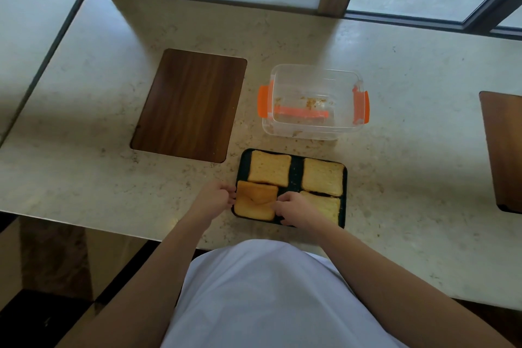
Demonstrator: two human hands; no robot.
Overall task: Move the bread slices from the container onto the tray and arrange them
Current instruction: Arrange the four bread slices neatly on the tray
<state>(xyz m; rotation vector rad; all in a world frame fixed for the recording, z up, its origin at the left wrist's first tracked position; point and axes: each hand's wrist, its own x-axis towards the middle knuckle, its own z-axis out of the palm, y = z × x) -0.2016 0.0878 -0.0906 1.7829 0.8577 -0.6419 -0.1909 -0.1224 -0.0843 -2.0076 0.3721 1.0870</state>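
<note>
1. four bread slices lie on the dark tray (295,175), two along its far edge and two along its near edge.
2. the near-left slice (255,200) sits at the tray's near-left corner, its left side overhanging the rim, with a fold or crease across its top.
3. the left hand (217,198) is at that slice's left edge with fingers curled and fingertips touching it; whether it pinches the bread i cannot tell.
4. the right hand (292,207) rests on the same slice's right edge, fingers bent down onto it, and covers part of the near-right slice (326,205).
5. the far-left slice (269,168) and far-right slice (323,175) lie flat, apart, with a strip of bare tray between them.
6. the clear container (313,102) with orange clips stands on the desk (395,164) just beyond the tray's far edge, holding only crumbs.
7. a wooden board (189,104) lies left of the container, and another board (502,150) sits at the desk's right edge.
</note>
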